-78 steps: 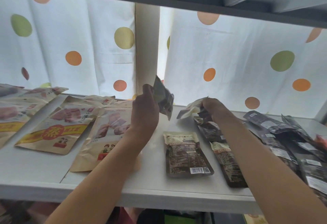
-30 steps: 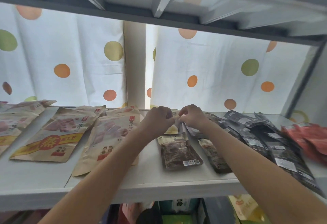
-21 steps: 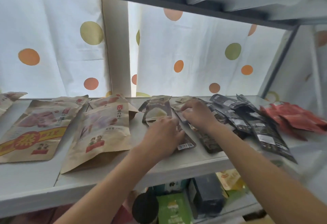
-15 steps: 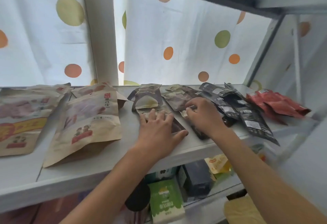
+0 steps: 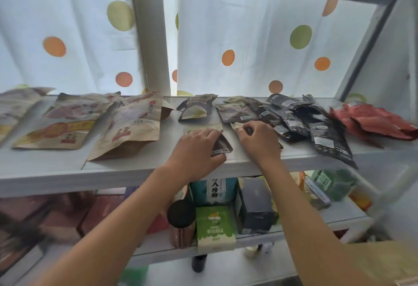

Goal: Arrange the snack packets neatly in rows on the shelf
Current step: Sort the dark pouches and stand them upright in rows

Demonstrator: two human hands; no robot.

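Fingers [image 5: 212, 134] of your left hand [image 5: 196, 150] lie flat on a dark foil snack packet [image 5: 222, 144], centre frame | right hand [image 5: 260, 142] pinches a neighbouring dark pouch [image 5: 237, 125] at its top edge | both on the white shelf [image 5: 135, 172] | light, slippery, crinkly: grip the sealed edges.

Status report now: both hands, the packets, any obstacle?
Left hand flat on a dark packet at the shelf front. Right hand pinching the neighbouring packet. Black packets overlapping, crowding the right side.
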